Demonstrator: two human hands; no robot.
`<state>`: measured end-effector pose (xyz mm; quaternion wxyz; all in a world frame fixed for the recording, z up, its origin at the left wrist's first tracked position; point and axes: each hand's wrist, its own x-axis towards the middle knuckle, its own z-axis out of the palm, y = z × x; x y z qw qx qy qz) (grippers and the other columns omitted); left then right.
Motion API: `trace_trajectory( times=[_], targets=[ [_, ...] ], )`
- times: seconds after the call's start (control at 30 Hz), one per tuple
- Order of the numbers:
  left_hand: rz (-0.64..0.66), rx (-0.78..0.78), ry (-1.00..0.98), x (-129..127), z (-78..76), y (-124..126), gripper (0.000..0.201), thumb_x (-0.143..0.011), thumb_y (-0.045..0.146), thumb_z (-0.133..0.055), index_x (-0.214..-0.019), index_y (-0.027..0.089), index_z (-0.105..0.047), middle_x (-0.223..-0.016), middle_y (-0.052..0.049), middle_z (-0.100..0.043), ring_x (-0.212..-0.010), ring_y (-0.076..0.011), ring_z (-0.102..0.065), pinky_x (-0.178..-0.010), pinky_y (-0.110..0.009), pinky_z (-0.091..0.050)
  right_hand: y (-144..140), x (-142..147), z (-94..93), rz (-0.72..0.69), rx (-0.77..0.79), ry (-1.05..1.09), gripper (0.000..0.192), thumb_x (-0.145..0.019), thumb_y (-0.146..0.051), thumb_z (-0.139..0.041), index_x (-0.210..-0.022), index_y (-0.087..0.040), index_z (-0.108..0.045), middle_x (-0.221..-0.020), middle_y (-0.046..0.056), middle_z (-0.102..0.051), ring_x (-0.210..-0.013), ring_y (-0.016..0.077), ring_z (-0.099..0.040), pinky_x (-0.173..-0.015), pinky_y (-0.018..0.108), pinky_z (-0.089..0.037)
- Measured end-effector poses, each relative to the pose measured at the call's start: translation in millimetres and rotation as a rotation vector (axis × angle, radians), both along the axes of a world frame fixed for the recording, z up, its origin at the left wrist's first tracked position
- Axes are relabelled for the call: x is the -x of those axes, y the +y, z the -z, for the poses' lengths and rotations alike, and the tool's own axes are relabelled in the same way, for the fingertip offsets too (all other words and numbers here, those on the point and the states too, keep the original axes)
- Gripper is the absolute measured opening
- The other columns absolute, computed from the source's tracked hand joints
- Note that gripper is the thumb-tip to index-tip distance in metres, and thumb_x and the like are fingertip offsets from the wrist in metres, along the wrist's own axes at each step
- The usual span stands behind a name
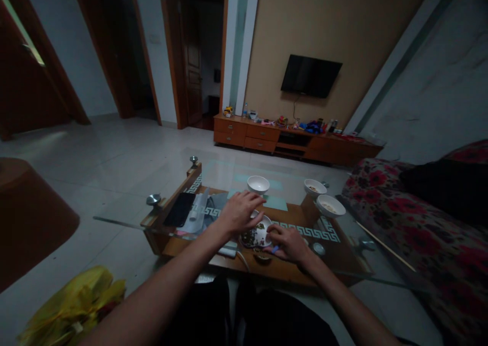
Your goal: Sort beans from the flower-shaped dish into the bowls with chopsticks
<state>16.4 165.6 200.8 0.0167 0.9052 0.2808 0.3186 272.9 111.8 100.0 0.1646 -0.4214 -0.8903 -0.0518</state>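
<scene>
Head view looks down on a glass-topped coffee table (213, 176) with a wooden frame, where both hands work at a small white dish (258, 232) holding dark bits of food. Left hand (240, 211) lies palm down over the far left rim of the dish, fingers loosely spread and slightly curled, fingertips reaching toward an empty white bowl (258, 184) just beyond; whether it grips the rim I cannot tell. Right hand (290, 243) rests at the near right edge of the dish, fingers drawn together around a small blue object (275, 248), too small to identify. A dark round item (262, 256) sits just beside that hand, near the table's front edge. Two more white bowls (330, 206) stand to the right, well apart from the hands. A black phone (179, 209) lies at the table's left end
</scene>
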Motion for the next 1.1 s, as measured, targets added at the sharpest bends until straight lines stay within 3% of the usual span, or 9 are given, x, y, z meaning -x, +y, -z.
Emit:
trace_trajectory(
  times=[0.17, 0.27, 0.4, 0.57, 0.7, 0.9, 1.1],
  targets=[
    [-0.263, 0.273, 0.012, 15, 41.0, 32, 0.039, -0.104, 0.046, -0.055, -0.135, 0.023, -0.064, -0.131, -0.011, -0.063, -0.118, -0.0293, -0.061, -0.108, -0.046, -0.048, 1, -29, 1.3, 0.139, -0.017, -0.029, 0.027, -0.097, -0.048, -0.066, -0.103, -0.024, -0.076, -0.122, 0.009, -0.074, -0.08, 0.0193, -0.074, -0.068, 0.027, -0.05],
    [-0.32, 0.464, 0.012, 12, 58.9, 49, 0.052, -0.106, 0.052, -0.045, -0.149, 0.025, -0.053, -0.146, -0.013, -0.056, -0.132, -0.0323, -0.056, -0.114, -0.047, -0.044, 6, -58, 5.0, 0.245, -0.004, -0.016, 0.027, -0.099, -0.046, -0.062, -0.107, -0.024, -0.076, -0.13, 0.01, -0.073, -0.087, 0.0223, -0.076, -0.071, 0.029, -0.054],
    [-0.315, 0.562, 0.056, -3, 74.7, 86, 0.064, -0.107, 0.049, -0.039, -0.162, 0.017, -0.033, -0.161, -0.016, -0.04, -0.152, -0.0322, -0.033, -0.122, -0.045, -0.035, 7, -97, 8.3, 0.41, 0.033, 0.02, 0.028, -0.099, -0.043, -0.058, -0.109, -0.024, -0.077, -0.136, 0.012, -0.07, -0.095, 0.0255, -0.076, -0.076, 0.034, -0.057],
    [-0.3, 0.569, 0.034, -41, 84.5, 126, 0.061, -0.106, 0.044, -0.042, -0.157, 0.01, -0.041, -0.158, -0.018, -0.045, -0.148, -0.0279, -0.041, -0.124, -0.038, -0.032, 9, -120, 12.0, 0.631, 0.037, 0.058, 0.032, -0.096, -0.027, -0.058, -0.125, -0.023, -0.072, -0.144, 0.011, -0.064, -0.11, 0.027, -0.073, -0.076, 0.033, -0.058],
    [-0.377, 0.564, 0.004, -77, 93.3, 149, 0.062, -0.105, 0.049, -0.045, -0.152, 0.008, -0.047, -0.149, -0.022, -0.052, -0.14, -0.0321, -0.049, -0.12, -0.04, -0.036, 12, -119, 17.9, 0.786, -0.004, 0.112, 0.038, -0.095, -0.018, -0.055, -0.128, -0.026, -0.072, -0.144, 0.007, -0.064, -0.104, 0.0227, -0.073, -0.075, 0.029, -0.057],
    [-0.424, 0.531, 0.024, -129, 98.3, 180, 0.057, -0.105, 0.053, -0.046, -0.144, 0.011, -0.055, -0.138, -0.022, -0.062, -0.13, -0.0329, -0.058, -0.109, -0.038, -0.045, 14, -122, 24.9, 0.75, 0.008, 0.12, 0.061, -0.078, 0.0, -0.055, -0.128, -0.03, -0.073, -0.148, 0.004, -0.061, -0.102, 0.0221, -0.072, -0.079, 0.03, -0.057],
    [-0.407, 0.532, 0.063, -186, 95.9, 192, 0.062, -0.106, 0.059, -0.041, -0.144, 0.011, -0.054, -0.132, -0.023, -0.065, -0.125, -0.0359, -0.061, -0.103, -0.042, -0.048, 14, -123, 26.2, 0.714, 0.03, 0.134, 0.064, -0.078, 0.001, -0.055, -0.13, -0.033, -0.071, -0.149, 0.003, -0.059, -0.1, 0.0223, -0.071, -0.078, 0.031, -0.057]
  ],
)
